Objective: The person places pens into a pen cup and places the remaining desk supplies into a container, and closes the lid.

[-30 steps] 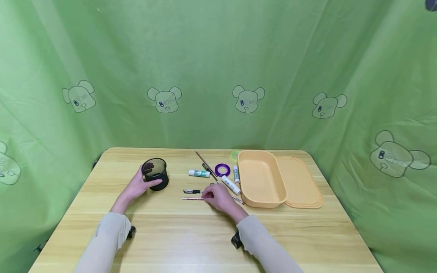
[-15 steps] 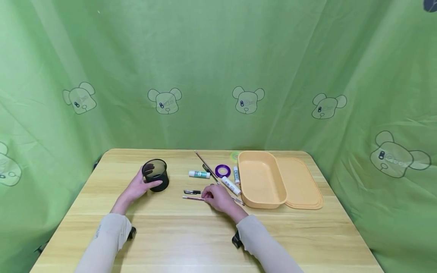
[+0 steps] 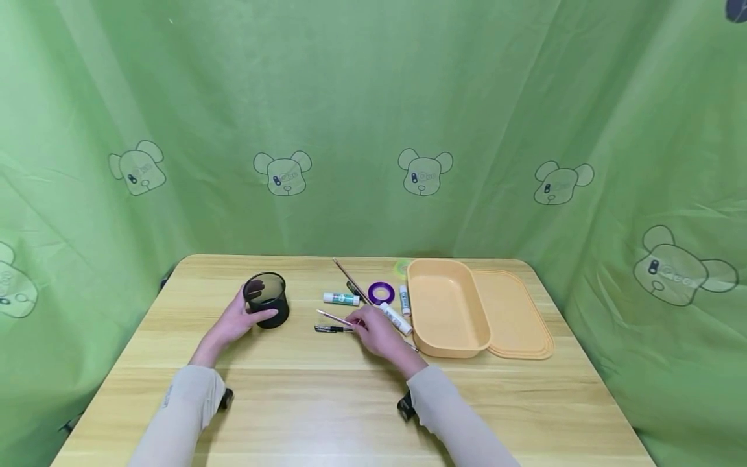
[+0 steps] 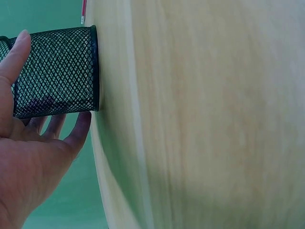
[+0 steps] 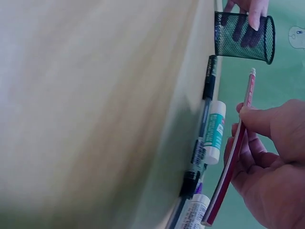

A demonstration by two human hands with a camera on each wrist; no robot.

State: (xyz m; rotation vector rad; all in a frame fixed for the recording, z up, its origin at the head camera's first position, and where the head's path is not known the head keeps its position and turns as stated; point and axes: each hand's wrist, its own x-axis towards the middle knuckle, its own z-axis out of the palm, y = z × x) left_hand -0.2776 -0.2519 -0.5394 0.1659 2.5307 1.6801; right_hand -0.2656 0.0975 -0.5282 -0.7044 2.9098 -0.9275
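My left hand [image 3: 233,319] holds a black mesh pen holder [image 3: 274,316] upright on the left of the table, thumb and fingers round its sides. In the left wrist view the holder's mesh [image 4: 57,71] shows between thumb and fingers. My right hand [image 3: 379,334] pinches a red-and-white pencil [image 5: 224,183] between thumb and fingers, raised off the table with its eraser end towards the holder. Just below that pencil lies a capped black pen [image 3: 329,329], partly hidden by the hand. A green-and-white glue stick [image 3: 341,298] lies beyond it.
Behind the right hand lie a white glue stick [image 3: 395,319], a smaller one [image 3: 405,300], a purple tape roll [image 3: 371,293] and another pencil [image 3: 347,274]. To the right stands an orange box [image 3: 449,351], its lid [image 3: 522,318] beside it. A green curtain [image 3: 350,220] hangs behind the table.
My right hand has lifted the pencil off the table and moved it slightly away from me, its eraser end rising past the black pen. The left hand and pen holder have stayed put.
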